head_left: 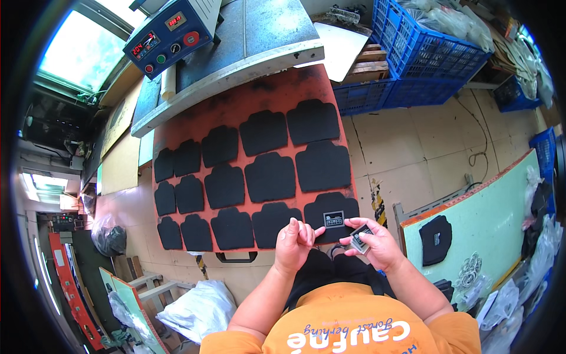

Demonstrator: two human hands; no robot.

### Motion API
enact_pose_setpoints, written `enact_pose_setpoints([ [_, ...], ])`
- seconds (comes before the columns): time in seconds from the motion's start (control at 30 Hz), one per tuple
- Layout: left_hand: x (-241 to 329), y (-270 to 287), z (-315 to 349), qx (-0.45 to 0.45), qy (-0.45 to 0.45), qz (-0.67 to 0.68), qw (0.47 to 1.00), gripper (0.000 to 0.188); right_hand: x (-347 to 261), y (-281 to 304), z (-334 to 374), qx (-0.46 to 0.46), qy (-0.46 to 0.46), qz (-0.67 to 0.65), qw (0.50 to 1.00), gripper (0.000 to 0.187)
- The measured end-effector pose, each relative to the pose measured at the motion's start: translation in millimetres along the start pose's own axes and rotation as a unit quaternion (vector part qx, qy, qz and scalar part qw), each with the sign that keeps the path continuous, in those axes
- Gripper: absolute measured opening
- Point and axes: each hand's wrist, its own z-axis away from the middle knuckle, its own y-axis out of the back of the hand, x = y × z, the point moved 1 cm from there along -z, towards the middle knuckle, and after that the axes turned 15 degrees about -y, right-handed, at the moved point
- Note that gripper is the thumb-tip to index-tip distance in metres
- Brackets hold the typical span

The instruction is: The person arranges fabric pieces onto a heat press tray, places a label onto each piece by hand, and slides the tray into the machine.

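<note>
Rows of black fabric cut-outs, each with a narrower top, lie on a red board in front of me. A small dark rectangular label with a light border rests on the nearest right cut-out. My left hand is beside it, thumb raised and one finger stretched toward the label's left edge; it appears to hold nothing. Just right of that label, my right hand grips a small stack of similar labels between thumb and fingers. The stack's lower part is hidden by the fingers.
Beyond the board stands a machine with a metal-edged plate and a blue control box. Blue crates are at the far right. A pale green table at right holds another labelled black cut-out. A white sack lies lower left.
</note>
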Motion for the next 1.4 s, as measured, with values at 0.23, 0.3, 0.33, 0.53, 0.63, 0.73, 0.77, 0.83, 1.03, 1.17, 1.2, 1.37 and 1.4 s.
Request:
enact_pose_setpoints([
  [0.23,1,-1,3,0.015,-0.001,0.0,1.0,0.049,2,1,1,0.0,0.004,-0.002,1.0,0.035],
  [0.3,5,-2,6,0.005,-0.012,-0.024,1.0,0.047,2,2,3,0.001,0.004,-0.004,1.0,0.035],
  [0.33,8,-4,9,-0.004,-0.024,-0.048,0.999,0.045,3,4,6,0.004,0.008,-0.009,1.0,0.035],
  [0.53,11,-23,49,-0.116,0.045,-0.406,0.906,0.01,28,-5,29,0.018,-0.033,-0.045,0.998,0.031],
  [0.63,2,-35,56,-0.166,0.02,-0.464,0.87,0.009,43,-5,32,0.032,-0.071,-0.043,0.996,0.022],
  [0.73,-2,-26,53,-0.119,-0.019,-0.456,0.882,0.007,44,2,29,0.027,-0.06,-0.06,0.996,0.017],
  [0.77,1,-27,51,-0.046,0.046,-0.362,0.93,0.019,41,5,29,0.031,-0.04,-0.053,0.997,0.016],
  [0.83,5,-17,39,-0.038,-0.036,-0.235,0.971,0.032,35,7,29,0.034,-0.018,-0.046,0.998,0.016],
  [1.03,13,-13,13,0.024,-0.052,-0.055,0.997,0.049,26,5,23,0.047,0.04,-0.032,0.998,0.02],
  [1.17,11,-10,3,0.033,-0.038,-0.002,0.999,0.055,17,0,15,0.054,0.038,-0.029,0.997,0.02],
  [1.2,11,-8,1,0.034,-0.037,-0.001,0.999,0.055,16,0,11,0.049,0.032,-0.025,0.998,0.019],
  [1.37,13,2,-5,0.025,-0.007,0.029,0.999,0.057,9,-1,1,0.037,0.02,-0.01,0.999,0.019],
  [1.4,13,2,-6,0.026,-0.007,0.03,0.999,0.057,8,0,0,0.034,0.014,-0.008,0.999,0.018],
])
